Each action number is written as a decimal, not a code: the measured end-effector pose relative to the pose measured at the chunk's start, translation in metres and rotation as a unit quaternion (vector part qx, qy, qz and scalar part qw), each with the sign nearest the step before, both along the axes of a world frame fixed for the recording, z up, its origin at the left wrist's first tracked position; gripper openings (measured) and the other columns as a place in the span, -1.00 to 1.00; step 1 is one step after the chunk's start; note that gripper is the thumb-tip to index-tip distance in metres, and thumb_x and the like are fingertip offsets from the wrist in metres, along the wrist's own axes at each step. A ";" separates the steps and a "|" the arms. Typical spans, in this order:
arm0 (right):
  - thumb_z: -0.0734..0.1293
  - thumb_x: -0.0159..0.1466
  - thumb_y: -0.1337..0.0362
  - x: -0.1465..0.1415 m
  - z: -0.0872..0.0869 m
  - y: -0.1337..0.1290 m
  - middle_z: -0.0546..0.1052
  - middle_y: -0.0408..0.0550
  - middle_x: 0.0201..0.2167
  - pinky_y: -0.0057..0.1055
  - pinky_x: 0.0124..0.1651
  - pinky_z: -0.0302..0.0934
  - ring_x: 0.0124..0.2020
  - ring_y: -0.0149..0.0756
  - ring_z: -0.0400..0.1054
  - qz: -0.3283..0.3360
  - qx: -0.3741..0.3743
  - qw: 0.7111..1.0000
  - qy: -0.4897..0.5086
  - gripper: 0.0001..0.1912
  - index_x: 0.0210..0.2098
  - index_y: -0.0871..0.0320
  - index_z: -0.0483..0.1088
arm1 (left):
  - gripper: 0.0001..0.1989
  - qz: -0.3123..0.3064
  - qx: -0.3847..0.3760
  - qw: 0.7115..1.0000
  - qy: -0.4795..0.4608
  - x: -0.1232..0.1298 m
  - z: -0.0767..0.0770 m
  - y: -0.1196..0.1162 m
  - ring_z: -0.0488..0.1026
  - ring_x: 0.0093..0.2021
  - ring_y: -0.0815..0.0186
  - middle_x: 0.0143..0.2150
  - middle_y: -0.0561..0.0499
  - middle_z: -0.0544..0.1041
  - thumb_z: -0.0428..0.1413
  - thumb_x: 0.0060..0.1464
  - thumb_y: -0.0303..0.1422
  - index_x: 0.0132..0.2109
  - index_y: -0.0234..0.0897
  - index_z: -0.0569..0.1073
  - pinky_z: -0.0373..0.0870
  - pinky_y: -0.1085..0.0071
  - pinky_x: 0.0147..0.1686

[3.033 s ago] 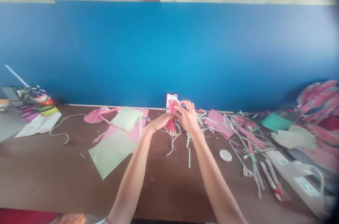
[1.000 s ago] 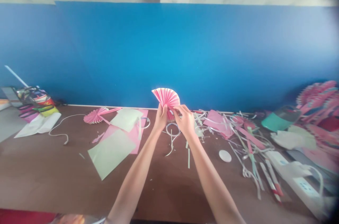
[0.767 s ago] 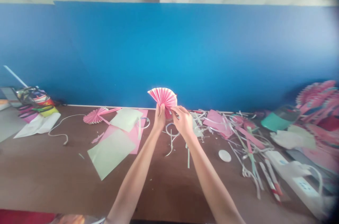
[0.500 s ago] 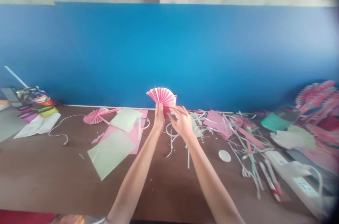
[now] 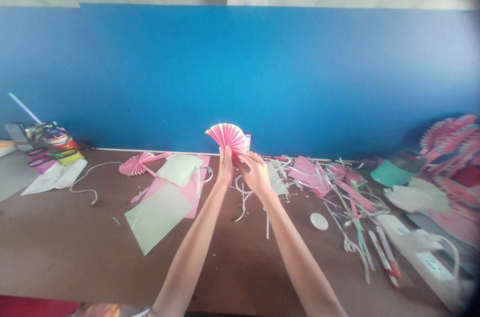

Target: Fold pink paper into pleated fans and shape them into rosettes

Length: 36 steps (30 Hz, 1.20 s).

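Both hands meet above the far middle of the brown table (image 5: 75, 252), pinching the gathered base of a pink pleated paper fan (image 5: 226, 136) that opens upward in a half circle against the blue wall (image 5: 262, 72). The left hand (image 5: 225, 166) grips the base from the left with closed fingers, and the right hand (image 5: 254, 173) closes on it from the right. Just behind the fan a small upright phone (image 5: 247, 140) is mostly hidden by the pleats. Under the hands lie loose curls of white paper strip (image 5: 242, 197). To the left are pale green sheets (image 5: 157, 214) over pink sheets (image 5: 193, 189) and a second pink fan (image 5: 134, 163) lying flat, with a cluttered container (image 5: 48, 142) at the far left edge. To the right a tangle of pink and white offcuts (image 5: 337, 182), a small white disc (image 5: 319, 221), a teal lid (image 5: 392, 169) and a white power strip (image 5: 416, 252) crowd the table, with more pink fans (image 5: 450, 137) piled at the far right.
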State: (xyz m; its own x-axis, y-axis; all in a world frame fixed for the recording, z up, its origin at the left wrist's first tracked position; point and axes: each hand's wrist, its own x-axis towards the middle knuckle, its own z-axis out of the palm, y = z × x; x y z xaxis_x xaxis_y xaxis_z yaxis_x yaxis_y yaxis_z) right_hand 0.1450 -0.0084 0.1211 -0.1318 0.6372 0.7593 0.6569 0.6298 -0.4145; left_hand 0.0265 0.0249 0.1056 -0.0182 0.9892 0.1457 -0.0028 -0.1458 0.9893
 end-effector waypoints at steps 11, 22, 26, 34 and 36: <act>0.22 0.19 0.37 0.012 0.008 0.002 0.55 -0.02 -0.23 -0.30 -0.14 0.32 -0.21 -0.22 0.43 0.035 -0.099 0.978 0.183 -0.76 -0.21 0.14 0.47 | -0.60 -0.144 0.076 0.985 0.060 -0.018 0.024 -0.006 0.15 0.31 0.25 0.23 -0.04 0.33 -0.07 0.22 -0.13 0.12 -0.17 0.34 0.05 0.35 0.27; 0.22 0.25 0.29 0.016 0.010 0.003 0.55 0.00 -0.23 -0.32 -0.19 0.32 -0.22 -0.22 0.44 0.053 -0.103 0.977 0.178 -0.78 -0.21 0.13 0.48 | -0.62 -0.185 0.097 0.972 0.104 -0.034 0.030 -0.004 0.32 0.15 0.13 0.09 -0.07 0.45 0.00 0.19 -0.14 0.06 -0.21 0.38 0.20 0.28 0.16; 0.22 0.29 0.22 0.021 0.010 0.003 0.54 0.00 -0.23 -0.32 -0.19 0.30 -0.22 -0.21 0.43 0.030 -0.094 0.978 0.184 -0.78 -0.21 0.13 0.48 | -0.62 -0.193 0.100 0.964 0.154 -0.034 0.029 -0.001 0.40 0.00 0.16 -0.02 -0.06 0.50 -0.05 0.20 -0.11 0.02 -0.26 0.39 0.27 0.29 0.05; 0.28 0.27 0.22 0.030 0.015 0.002 0.49 -0.01 -0.16 -0.33 -0.14 0.26 -0.18 -0.21 0.39 0.022 -0.072 0.994 0.078 -0.77 -0.09 0.10 0.43 | -0.63 -0.184 0.107 0.958 0.192 -0.035 0.023 0.005 0.41 -0.16 0.20 -0.17 -0.04 0.51 -0.05 0.19 -0.10 -0.06 -0.29 0.41 0.31 0.31 -0.08; 0.28 0.27 0.26 0.030 0.015 0.002 0.48 -0.02 -0.19 -0.36 -0.20 0.25 -0.27 -0.26 0.38 0.010 -0.065 0.996 0.053 -0.79 -0.11 0.11 0.43 | -0.64 -0.174 0.106 0.963 0.174 -0.034 0.022 0.005 0.40 -0.13 0.19 -0.16 -0.04 0.51 -0.03 0.18 -0.10 -0.07 -0.28 0.41 0.29 0.31 -0.06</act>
State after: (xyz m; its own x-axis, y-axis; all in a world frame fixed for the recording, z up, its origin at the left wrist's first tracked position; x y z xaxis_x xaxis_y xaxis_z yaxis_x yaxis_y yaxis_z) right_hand 0.1745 -0.0066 0.1358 -0.0686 0.7287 0.6814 0.5924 0.5793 -0.5599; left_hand -0.0080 0.0303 0.1281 0.3960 0.8736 0.2829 0.2377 -0.3951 0.8874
